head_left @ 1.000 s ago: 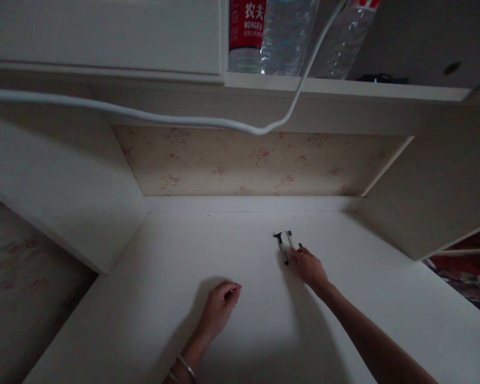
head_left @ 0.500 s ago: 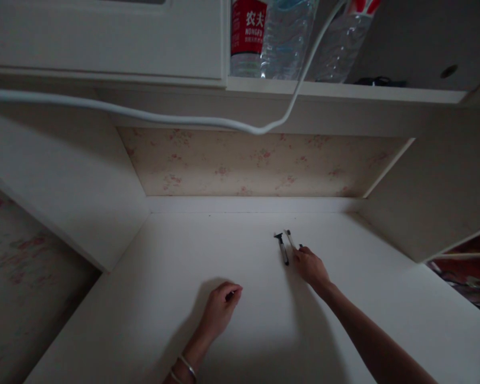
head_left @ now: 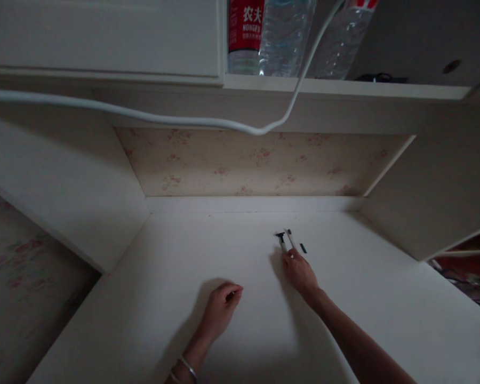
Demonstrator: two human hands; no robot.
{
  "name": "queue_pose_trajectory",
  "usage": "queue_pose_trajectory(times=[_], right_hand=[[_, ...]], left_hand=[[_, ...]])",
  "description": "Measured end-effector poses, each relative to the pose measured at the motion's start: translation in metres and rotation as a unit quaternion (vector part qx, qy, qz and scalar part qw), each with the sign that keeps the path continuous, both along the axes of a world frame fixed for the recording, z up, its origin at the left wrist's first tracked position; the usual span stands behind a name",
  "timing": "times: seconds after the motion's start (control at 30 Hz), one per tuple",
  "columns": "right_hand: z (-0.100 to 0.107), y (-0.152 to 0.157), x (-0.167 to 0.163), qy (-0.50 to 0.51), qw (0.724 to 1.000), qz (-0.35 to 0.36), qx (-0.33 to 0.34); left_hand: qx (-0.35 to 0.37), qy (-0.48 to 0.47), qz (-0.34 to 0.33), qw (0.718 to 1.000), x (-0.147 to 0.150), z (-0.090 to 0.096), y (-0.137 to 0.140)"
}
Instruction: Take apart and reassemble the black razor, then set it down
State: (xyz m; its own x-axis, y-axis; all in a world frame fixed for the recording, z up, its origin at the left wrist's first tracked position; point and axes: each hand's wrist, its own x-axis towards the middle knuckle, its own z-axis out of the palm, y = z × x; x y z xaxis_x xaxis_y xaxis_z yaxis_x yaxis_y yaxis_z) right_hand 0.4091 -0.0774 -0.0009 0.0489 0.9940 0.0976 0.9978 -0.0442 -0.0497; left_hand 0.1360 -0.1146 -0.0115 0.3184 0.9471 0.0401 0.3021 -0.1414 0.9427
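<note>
Black-headed tool [head_left: 280,240] and pale stick [head_left: 290,238] lie side by side on table [head_left: 384,298], far from front edge, so arm is stretched. Right hand [head_left: 299,272] covers near ends; whether fingers are closed on them cannot be told. Small dark piece [head_left: 303,248] lies just beside. Left hand [head_left: 221,308] rests curled, loosely closed, on table, nothing seen held. White cable [head_left: 144,113] hangs above.

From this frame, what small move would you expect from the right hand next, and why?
Probably closing the fingers on the black-headed tool. The right hand lies on the desk with fingertips at its near end, beside a pale stick.
</note>
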Motion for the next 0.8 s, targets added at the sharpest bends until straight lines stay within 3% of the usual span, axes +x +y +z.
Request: queue_pose_trajectory(times=[0.47,0.8], right_hand=[[-0.0085,0.0062,0.0101,-0.011,1.0,-0.024,0.011],[-0.0028,0.0053,0.0112,-0.015,0.999,-0.027,0.024]], left_hand=[[0.017,0.007,0.006,1.0,0.0008,0.0031,0.0004],[0.02,0.012,0.003,1.0,0.0009,-0.0003,0.0001]])
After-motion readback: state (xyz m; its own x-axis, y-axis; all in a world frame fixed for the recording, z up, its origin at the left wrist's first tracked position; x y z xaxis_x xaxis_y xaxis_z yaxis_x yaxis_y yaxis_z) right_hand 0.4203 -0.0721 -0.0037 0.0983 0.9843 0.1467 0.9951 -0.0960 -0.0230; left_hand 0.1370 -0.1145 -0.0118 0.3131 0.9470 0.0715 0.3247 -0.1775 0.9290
